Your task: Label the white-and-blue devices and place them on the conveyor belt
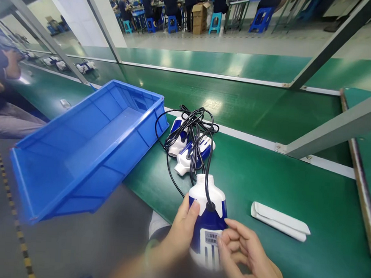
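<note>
My left hand point(184, 223) is closed around the left side of a blue-and-white pump-like device point(210, 219), its thumb lying on the front. The device has a white threaded neck at the top, a black cable coming out of its front and a printed label point(211, 238) lower down. At its right edge is my right hand point(244, 253), fingers loosely bent and apart, with the thumb tip at the label's side. Just beyond lie two similar devices point(193, 156) under a tangle of black cables point(193, 124) on the green bench point(243, 177).
A large blue crate point(107, 163) stands tilted at the bench's left edge. To the right lies a folded white paper point(279, 221). Grey metal posts point(335, 128) rise from the bench. A person point(5, 84) sits at the far left; other people work in the background.
</note>
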### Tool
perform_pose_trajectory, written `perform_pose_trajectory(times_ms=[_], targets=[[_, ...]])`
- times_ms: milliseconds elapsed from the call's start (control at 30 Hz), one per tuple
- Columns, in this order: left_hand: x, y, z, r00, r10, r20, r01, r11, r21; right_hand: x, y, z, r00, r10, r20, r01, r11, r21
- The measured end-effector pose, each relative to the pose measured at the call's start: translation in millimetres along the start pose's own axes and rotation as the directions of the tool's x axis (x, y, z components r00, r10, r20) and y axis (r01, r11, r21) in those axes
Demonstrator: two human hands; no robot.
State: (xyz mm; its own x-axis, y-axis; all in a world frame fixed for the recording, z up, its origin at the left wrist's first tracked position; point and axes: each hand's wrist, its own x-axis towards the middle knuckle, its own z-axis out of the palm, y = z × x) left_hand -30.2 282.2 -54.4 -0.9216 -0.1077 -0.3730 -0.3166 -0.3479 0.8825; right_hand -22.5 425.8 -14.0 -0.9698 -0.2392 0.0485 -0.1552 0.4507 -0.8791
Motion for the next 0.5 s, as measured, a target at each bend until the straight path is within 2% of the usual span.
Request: perform_pose_trajectory(times_ms=[100, 200, 267, 333, 400, 433, 500], targets=[[-1.3, 1.1, 0.7, 1.000, -0.013, 0.008, 0.013, 1.000, -0.018, 0.0, 5.4, -2.8, 0.991, -0.125, -0.038, 0.113, 0.968, -0.225], [-3.0, 2.5, 2.5, 0.999, -0.027, 0.016, 0.028, 0.998, -0.048, 1.2, 12.7, -4.8, 0.976, -0.207, -0.066, 0.159, 0.887, -0.434], [-3.8, 3.6, 3.8, 0.999, -0.035, 0.022, 0.036, 0.997, -0.066, 2.7, 15.3, -3.8, 0.986, -0.159, -0.051, 0.122, 0.893, -0.432], [-4.0, 5.0, 4.6, 0.999, -0.034, 0.034, 0.036, 0.997, -0.073, 4.1, 15.4, -1.7, 1.000, 0.013, 0.006, -0.011, 0.956, -0.292], [-3.8, 5.9, 4.5, 0.999, -0.028, 0.045, 0.031, 0.998, -0.057, 4.9, 14.0, -0.8, 0.974, 0.197, 0.112, -0.194, 0.980, -0.041], [-3.6, 6.0, 4.3, 0.999, -0.025, 0.045, 0.027, 0.999, -0.041, 5.2, 13.3, -1.3, 0.948, 0.260, 0.182, -0.282, 0.954, 0.105], [-3.1, 4.8, 3.7, 0.999, -0.026, 0.041, 0.027, 1.000, -0.015, 5.8, 13.2, -3.4, 0.900, 0.299, 0.317, -0.405, 0.841, 0.357]])
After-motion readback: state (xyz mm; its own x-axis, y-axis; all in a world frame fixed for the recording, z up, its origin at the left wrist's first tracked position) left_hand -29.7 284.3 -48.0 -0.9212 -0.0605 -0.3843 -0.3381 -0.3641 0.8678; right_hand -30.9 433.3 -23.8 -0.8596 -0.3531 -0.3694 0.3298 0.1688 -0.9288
